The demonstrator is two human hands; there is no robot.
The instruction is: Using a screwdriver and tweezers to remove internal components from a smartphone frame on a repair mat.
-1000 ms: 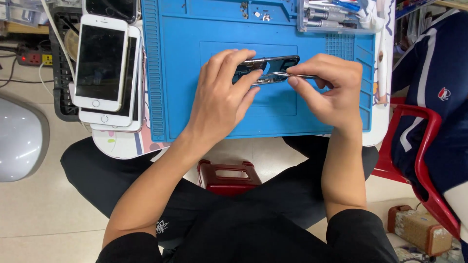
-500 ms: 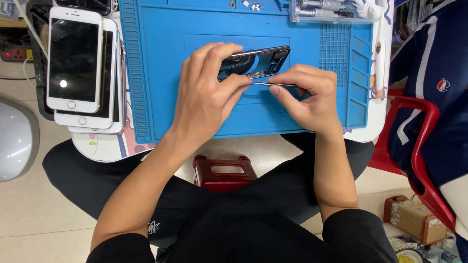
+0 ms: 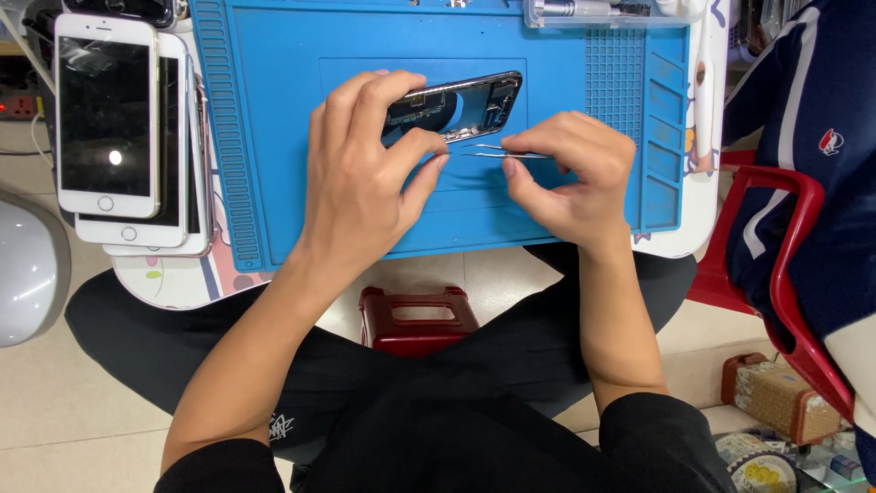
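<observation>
From where I sit, my right hand [image 3: 570,169] is nearest the table edge, pinched shut on a pair of fine metal tweezers [image 3: 502,152] whose tips point left, towards my left thumb. My left hand [image 3: 365,173] lies just beside it, fingers curled over the near end of an opened phone body [image 3: 456,105], clamping it against the blue work mat [image 3: 274,137]; the phone lies tilted just beyond the tweezer tips, its far end free of my grip.

I judge the work to be picking at something small along the phone's near edge. To do it well I would keep the left grip firm so the body cannot slide, rest the right wrist on the mat, and bring the tips in low and slow.

Beyond my right hand, at the mat's far edge, a clear tray [image 3: 593,11] holds what look like metal tools; I cannot tell which. The mat's small moulded compartments [image 3: 662,137], right of my right hand, look empty. Well left of my left hand lies a stack of white phones [image 3: 119,128].
</observation>
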